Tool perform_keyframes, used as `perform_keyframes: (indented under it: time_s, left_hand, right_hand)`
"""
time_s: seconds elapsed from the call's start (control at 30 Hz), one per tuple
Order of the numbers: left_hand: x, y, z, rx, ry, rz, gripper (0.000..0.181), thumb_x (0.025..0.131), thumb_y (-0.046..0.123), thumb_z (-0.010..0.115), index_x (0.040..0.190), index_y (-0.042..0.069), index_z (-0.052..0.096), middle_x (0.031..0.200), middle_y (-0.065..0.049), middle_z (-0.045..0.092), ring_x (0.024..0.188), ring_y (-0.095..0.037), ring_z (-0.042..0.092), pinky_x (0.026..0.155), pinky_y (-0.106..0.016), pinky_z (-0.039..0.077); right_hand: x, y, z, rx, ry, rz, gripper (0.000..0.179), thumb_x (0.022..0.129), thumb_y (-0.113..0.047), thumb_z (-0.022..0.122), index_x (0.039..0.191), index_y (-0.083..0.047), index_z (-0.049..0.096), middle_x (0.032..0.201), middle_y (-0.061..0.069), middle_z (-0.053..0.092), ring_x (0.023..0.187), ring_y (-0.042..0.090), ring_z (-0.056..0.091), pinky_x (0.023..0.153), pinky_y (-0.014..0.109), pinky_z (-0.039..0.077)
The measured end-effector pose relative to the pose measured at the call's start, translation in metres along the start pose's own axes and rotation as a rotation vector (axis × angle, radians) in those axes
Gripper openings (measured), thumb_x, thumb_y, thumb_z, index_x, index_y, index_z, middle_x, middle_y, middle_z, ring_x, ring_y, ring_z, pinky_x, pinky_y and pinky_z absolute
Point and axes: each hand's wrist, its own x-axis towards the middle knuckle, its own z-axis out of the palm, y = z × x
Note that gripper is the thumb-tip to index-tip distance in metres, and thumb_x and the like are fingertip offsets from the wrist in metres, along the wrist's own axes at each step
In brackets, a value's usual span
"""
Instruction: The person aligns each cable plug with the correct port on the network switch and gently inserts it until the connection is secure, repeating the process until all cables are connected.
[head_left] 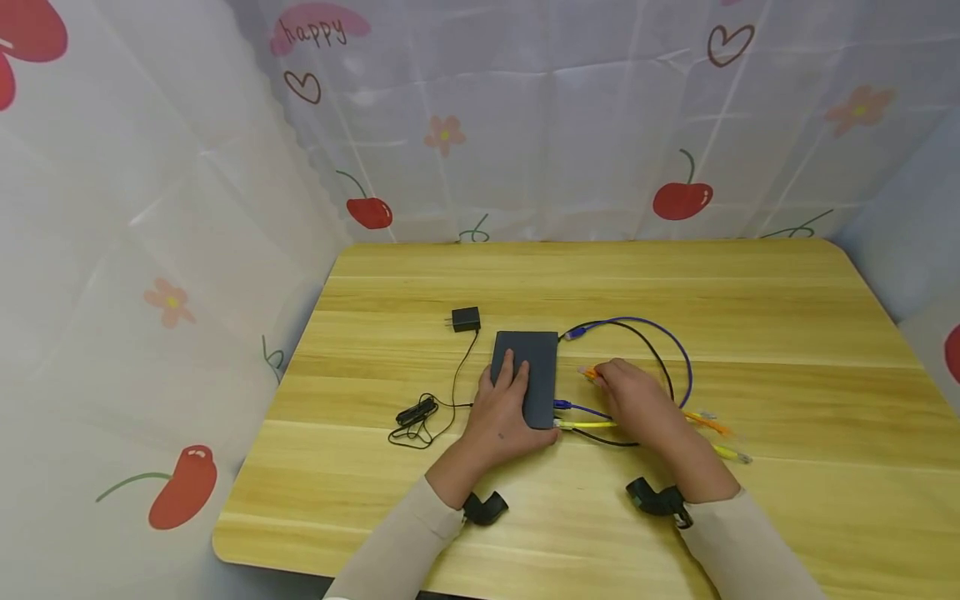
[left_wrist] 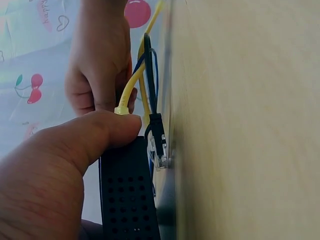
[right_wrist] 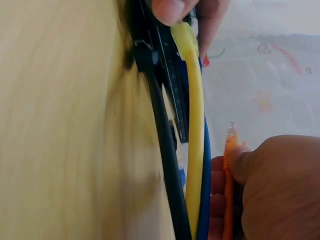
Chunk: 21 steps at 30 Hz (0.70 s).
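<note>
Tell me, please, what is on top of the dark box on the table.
The left hand rests on the dark box. The surface beneath that hand is covered and cannot be seen.

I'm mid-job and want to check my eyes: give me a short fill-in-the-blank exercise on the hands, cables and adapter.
1. The left hand rests on ____ of the box.
2. In the right hand, the held cable is coloured ____.
3. The plugged-in cable nearest the left thumb is coloured ____.
4. In the head view, the adapter lies to the ____ of the box.

Missing words: top; orange; yellow; left.
</note>
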Motion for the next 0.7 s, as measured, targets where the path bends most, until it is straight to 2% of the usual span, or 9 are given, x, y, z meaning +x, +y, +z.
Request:
perform_keyframes:
  time_s: [0.13, 0.3, 0.57, 0.7]
  left_hand:
    - [0.0, 0.0, -0.001, -0.005, -0.001, 0.0, 0.115, 0.071, 0.069, 0.075, 0.159, 0.015, 0.026, 0.168, -0.007, 0.006, 0.147, -0.051, 0.015, 0.108, -0.06, 0.035]
    - [-0.001, -0.001, -0.002, -0.012, -0.02, -0.011, 0.115, 0.07, 0.069, 0.075, 0.16, 0.017, 0.026, 0.168, -0.004, 0.005, 0.147, -0.049, 0.015, 0.107, -0.059, 0.037]
    - [-0.001, -0.003, -0.003, -0.052, -0.019, -0.004, 0.114, 0.071, 0.068, 0.076, 0.159, 0.016, 0.026, 0.168, -0.004, 0.006, 0.147, -0.048, 0.016, 0.107, -0.058, 0.037]
    - [-0.002, -0.003, -0.003, -0.059, -0.018, 0.005, 0.113, 0.071, 0.067, 0.076, 0.159, 0.017, 0.027, 0.168, -0.004, 0.007, 0.147, -0.049, 0.016, 0.107, -0.059, 0.037]
  right_hand:
    - [0.002, -0.007, 0.002, -0.047, -0.058, -0.03, 0.012, 0.098, -0.008, 0.062, 0.105, 0.0, 0.067, 0.092, 0.008, 0.065, 0.082, 0.025, 0.065, 0.074, 0.042, 0.054]
    - [0.005, -0.012, 0.006, -0.086, -0.091, -0.074, 0.011, 0.095, -0.008, 0.067, 0.102, -0.001, 0.069, 0.088, 0.006, 0.064, 0.08, 0.022, 0.063, 0.073, 0.04, 0.054]
    - [0.007, -0.015, 0.011, -0.102, -0.081, -0.175, 0.012, 0.089, -0.006, 0.073, 0.1, 0.0, 0.072, 0.085, 0.006, 0.064, 0.077, 0.021, 0.064, 0.07, 0.036, 0.055]
    - [0.008, -0.017, 0.01, -0.107, -0.091, -0.185, 0.012, 0.09, -0.006, 0.073, 0.101, 0.0, 0.073, 0.087, 0.006, 0.065, 0.078, 0.021, 0.065, 0.071, 0.035, 0.056]
